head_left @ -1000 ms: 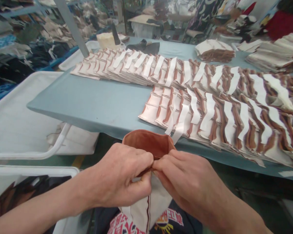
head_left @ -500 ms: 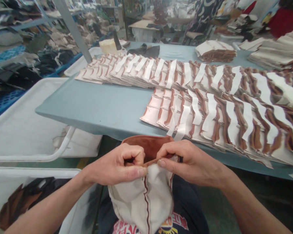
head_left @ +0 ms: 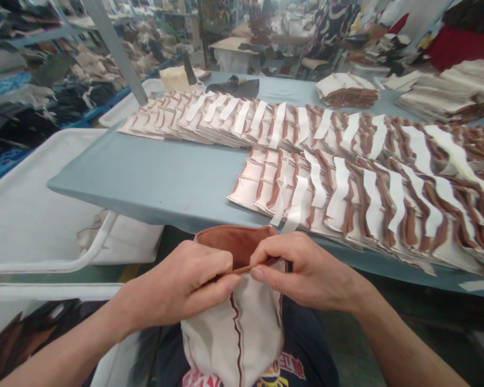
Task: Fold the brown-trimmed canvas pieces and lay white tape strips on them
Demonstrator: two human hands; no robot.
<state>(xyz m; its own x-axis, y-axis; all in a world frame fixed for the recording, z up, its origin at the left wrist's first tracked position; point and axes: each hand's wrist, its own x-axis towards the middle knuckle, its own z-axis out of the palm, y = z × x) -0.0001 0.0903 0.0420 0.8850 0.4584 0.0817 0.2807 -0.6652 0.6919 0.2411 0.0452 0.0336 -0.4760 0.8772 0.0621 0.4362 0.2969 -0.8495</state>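
Note:
A sewn piece hangs over my lap, off-white outside with a dark brown seam down its middle and reddish-brown leather-like material inside. It looks like a boot upper turned inside out. My left hand pinches its top edge between thumb and curled fingers, left of the opening's centre. Close beside it, my right hand grips the same brown edge, thumb on the near side and fingers over the rim. Between the two thumbs a short stretch of edge shows. The fingertips inside the opening are hidden.
On the blue-grey table lie two overlapping rows of similar off-white and brown pieces with white strips across them. More stacks stand at the back. White bins flank the table's left side; a slanted metal post rises behind.
My left hand has turned, its fingers now folded lower against the edge, thumb still near the seam. The right hand keeps its grip. The camera view has shifted slightly.

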